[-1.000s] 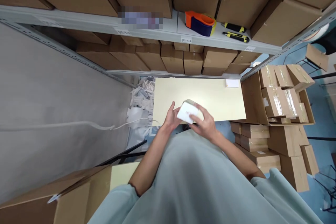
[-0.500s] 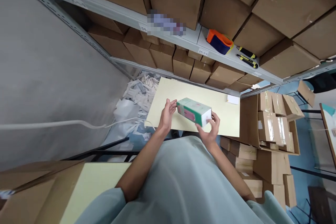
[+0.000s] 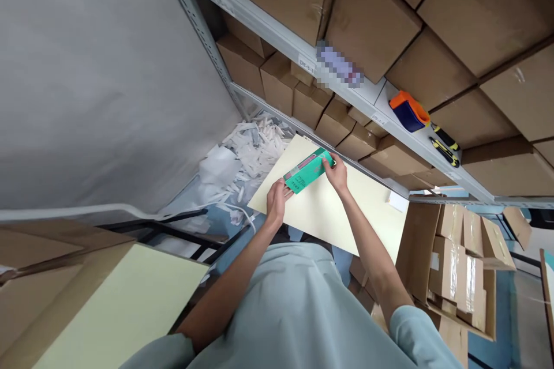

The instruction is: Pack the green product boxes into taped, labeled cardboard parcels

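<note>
A green printed carton (image 3: 308, 172) with a pink picture along one side is held above the pale yellow tabletop (image 3: 363, 213). My left hand (image 3: 277, 202) grips its near left end, thumb on the edge and fingers beneath. My right hand (image 3: 336, 174) is closed on the far right end, with the thumb on the green face. The carton slants, its right end farther from me. A small white box (image 3: 397, 201) lies at the table's right end, apart from both hands.
Shelving with brown cartons (image 3: 372, 17) rises behind the table. On its ledge lie an orange and blue tape dispenser (image 3: 409, 110) and box cutters (image 3: 445, 151). White paper scraps (image 3: 246, 153) are heaped at left. A large open carton of boxes (image 3: 459, 265) stands at right.
The carton has been turned, so its green face shows and its right end points away from me. Both hands have closed on its ends. My view has tilted and shifted left.
</note>
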{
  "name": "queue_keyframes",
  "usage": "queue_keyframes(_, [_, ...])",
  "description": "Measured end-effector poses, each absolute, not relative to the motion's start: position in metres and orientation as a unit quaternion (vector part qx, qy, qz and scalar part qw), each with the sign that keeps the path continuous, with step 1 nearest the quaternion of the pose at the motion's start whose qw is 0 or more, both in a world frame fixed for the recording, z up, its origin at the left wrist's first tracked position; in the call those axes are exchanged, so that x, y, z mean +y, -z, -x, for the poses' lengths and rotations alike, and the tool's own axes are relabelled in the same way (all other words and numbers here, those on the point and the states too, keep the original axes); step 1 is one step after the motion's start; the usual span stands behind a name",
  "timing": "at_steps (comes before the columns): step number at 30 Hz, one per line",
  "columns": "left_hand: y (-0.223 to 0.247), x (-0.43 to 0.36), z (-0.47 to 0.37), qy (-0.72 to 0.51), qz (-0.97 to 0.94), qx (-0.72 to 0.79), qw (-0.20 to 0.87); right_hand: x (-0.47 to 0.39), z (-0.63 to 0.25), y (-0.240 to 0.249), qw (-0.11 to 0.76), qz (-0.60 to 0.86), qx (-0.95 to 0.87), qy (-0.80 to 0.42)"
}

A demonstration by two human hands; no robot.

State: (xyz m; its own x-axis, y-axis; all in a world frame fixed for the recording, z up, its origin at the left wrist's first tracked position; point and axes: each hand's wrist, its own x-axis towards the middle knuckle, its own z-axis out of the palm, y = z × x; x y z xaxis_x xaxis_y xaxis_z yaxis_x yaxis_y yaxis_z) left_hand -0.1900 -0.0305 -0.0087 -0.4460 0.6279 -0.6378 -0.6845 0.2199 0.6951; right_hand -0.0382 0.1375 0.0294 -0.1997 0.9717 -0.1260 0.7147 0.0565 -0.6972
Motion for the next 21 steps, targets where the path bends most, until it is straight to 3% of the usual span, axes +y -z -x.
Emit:
queue_keyframes(4, [0.035,-0.014,0.199,-0.626,0.062,0.59,0.507,0.167,0.079,0.003,0.125,0.603,-0.701,-0.359])
queue_keyframes(12, [0.058,0.011,0.221,-0.609,0.079,0.609,0.501,0.168,0.116,0.046,0.116,0.589,-0.663,-0.447])
queue_keyframes(21, [0.031,-0.048,0.223,-0.622,0.059,0.609,0.489,0.087,0.082,0.013,0.191,0.554,-0.649,-0.485])
